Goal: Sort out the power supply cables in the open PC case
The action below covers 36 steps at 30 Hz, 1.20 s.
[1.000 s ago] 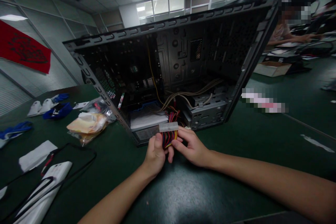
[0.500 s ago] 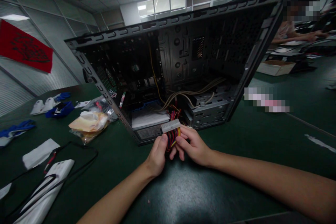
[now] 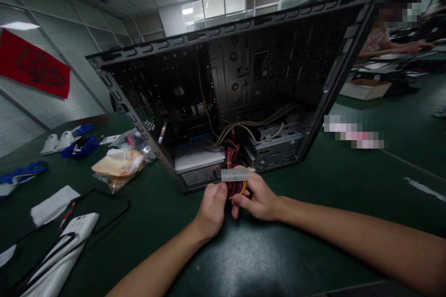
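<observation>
A white multi-pin power connector [image 3: 234,175] with a bundle of coloured wires [image 3: 236,189] is held up in front of an open computer case [image 3: 275,160]. My left hand [image 3: 211,211] is closed on the left side of the wires just below the connector, thumb on top. My right hand [image 3: 261,197] grips the same wires from the right, its fingers partly hidden behind them. The wires run back into the case, beside the power supply [image 3: 202,175]. Grey cables [image 3: 240,124] lie inside near the metal drive cage [image 3: 278,152].
To the left lie a white power strip [image 3: 62,255] with a black cord, a folded white paper [image 3: 55,204], plastic bags [image 3: 118,164] and blue-white gloves [image 3: 22,174]. At the right, a person [image 3: 386,46] works behind an open box [image 3: 365,89].
The connector has shifted slightly right and down and turned to lie more level. Both hands have moved a little with it, still gripping the wires.
</observation>
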Each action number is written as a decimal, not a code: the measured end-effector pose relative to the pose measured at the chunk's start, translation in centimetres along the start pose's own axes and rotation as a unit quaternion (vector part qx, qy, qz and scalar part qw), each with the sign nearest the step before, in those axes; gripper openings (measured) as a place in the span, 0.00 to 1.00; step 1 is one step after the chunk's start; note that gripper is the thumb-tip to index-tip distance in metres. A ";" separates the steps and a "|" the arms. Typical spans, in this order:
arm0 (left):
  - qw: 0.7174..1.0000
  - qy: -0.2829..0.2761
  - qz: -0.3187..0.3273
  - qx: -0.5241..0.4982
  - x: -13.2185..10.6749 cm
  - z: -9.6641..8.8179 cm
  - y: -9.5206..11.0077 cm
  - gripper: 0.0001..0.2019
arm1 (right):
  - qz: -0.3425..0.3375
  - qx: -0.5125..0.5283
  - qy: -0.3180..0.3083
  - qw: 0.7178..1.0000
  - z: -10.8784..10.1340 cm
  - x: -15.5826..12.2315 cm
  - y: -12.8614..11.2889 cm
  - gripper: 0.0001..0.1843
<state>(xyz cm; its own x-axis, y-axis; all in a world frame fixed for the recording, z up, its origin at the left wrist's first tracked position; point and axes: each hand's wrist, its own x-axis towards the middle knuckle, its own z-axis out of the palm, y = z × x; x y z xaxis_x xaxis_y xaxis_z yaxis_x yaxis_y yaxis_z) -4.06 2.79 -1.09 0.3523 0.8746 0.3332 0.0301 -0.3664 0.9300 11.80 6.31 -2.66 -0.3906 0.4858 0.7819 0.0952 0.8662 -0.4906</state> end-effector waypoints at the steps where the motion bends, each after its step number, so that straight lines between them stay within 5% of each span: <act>1: 1.000 -0.007 0.014 0.026 0.1 -0.1 -0.1 0.35 | 0.007 0.008 -0.002 1.000 0.0 0.0 0.0 0.18; 10: 0.972 -0.035 0.107 0.205 0.4 -1.2 -1.1 0.41 | -0.044 0.006 -0.071 0.996 -0.1 0.0 0.0 0.25; 13: 0.951 -0.056 0.203 0.225 0.3 -1.4 -1.1 0.39 | -0.090 0.001 -0.055 0.994 -0.2 0.0 -0.6 0.23; 19: 0.863 -0.094 0.397 0.297 0.1 -2.6 -0.5 0.15 | -0.245 -0.098 0.005 0.964 -1.0 0.0 -2.9 0.09; 26: 0.773 -0.194 0.457 0.395 0.4 -2.8 0.0 0.21 | -0.428 -0.131 -0.076 0.891 -1.5 1.3 -4.6 0.18; 32: 0.797 -0.193 0.402 0.407 0.9 -2.2 0.0 0.18 | -0.444 -0.128 -0.128 0.878 -0.2 1.3 -4.5 0.14; 36: 0.808 -0.210 0.367 0.411 1.2 -2.4 -1.3 0.19 | -0.393 -0.161 -0.150 0.893 0.5 1.0 -4.1 0.16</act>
<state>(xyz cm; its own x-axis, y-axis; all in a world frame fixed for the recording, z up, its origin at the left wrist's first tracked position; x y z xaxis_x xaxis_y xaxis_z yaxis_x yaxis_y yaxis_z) -5.97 5.07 -1.54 0.8382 0.2046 0.5055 0.2188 -0.9752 0.0318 10.57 3.21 -0.06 -0.6756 -0.2986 0.6741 -0.0767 0.9378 0.3386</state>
